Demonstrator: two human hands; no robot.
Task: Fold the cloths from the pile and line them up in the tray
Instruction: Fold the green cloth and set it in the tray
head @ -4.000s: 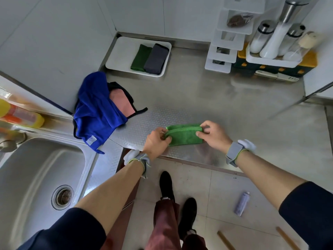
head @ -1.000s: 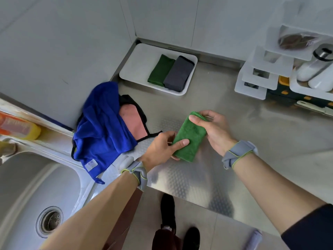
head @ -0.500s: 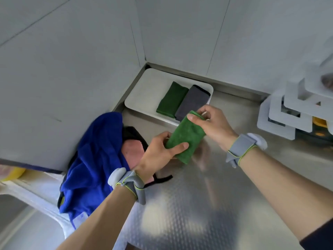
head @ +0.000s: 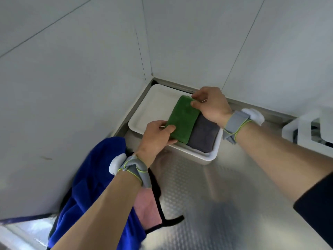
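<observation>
A folded green cloth hangs over the white tray in the counter's back corner. My left hand pinches its near end and my right hand pinches its far end. A folded grey cloth lies in the tray, right beside the green one on its right. Whether the green cloth touches the tray floor I cannot tell. What lies under it is hidden. The pile sits at the lower left, a blue cloth on top, a pink cloth with black trim beneath.
The steel counter stretches in front of the tray. White walls close in at left and behind the tray. A white rack stands at the right edge. The tray's left part is bare.
Both hands have carried the folded green cloth from the counter's front up and back over the tray. The view has swung toward the corner, so the sink has left the frame.
</observation>
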